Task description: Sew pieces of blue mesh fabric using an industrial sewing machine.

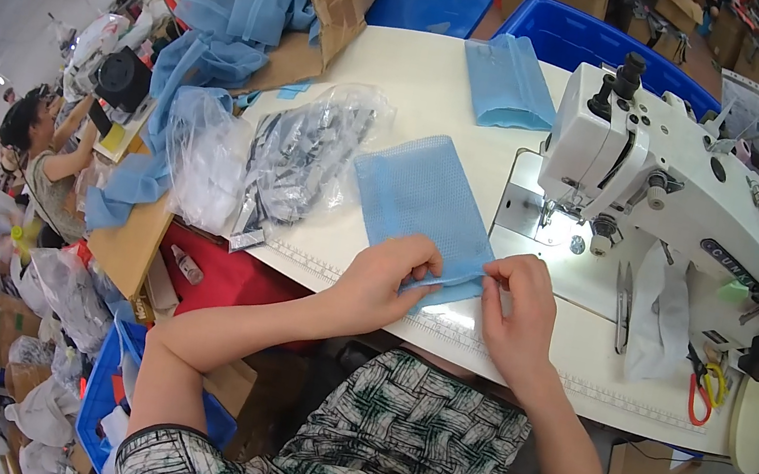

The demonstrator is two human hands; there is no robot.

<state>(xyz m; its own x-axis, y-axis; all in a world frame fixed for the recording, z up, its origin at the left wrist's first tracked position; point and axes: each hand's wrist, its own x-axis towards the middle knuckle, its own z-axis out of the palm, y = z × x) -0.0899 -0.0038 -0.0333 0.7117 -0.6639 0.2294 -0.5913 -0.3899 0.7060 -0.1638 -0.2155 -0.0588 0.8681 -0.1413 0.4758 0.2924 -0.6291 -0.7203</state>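
Note:
A flat piece of light blue mesh fabric [432, 196] lies on the white table in front of me, its near edge folded over. My left hand [385, 277] pinches that folded edge at its left part. At the right corner of the same edge, my right hand [519, 307] grips the cloth between thumb and fingers. The white sewing machine [656, 164] stands just right of the fabric, its lamp lit over the needle plate [529, 208]. Another blue mesh piece [510, 82], shaped like a pouch, rests farther back on the table.
Clear plastic bags with dark strips [302, 157] lie left of the fabric. Tweezers [623, 305] and red-and-yellow scissors [706, 388] are at the right. Blue cloth [233, 29] heaps by a cardboard box [345, 2]. A blue bin [578, 33] stands behind; another person [53, 159] sits far left.

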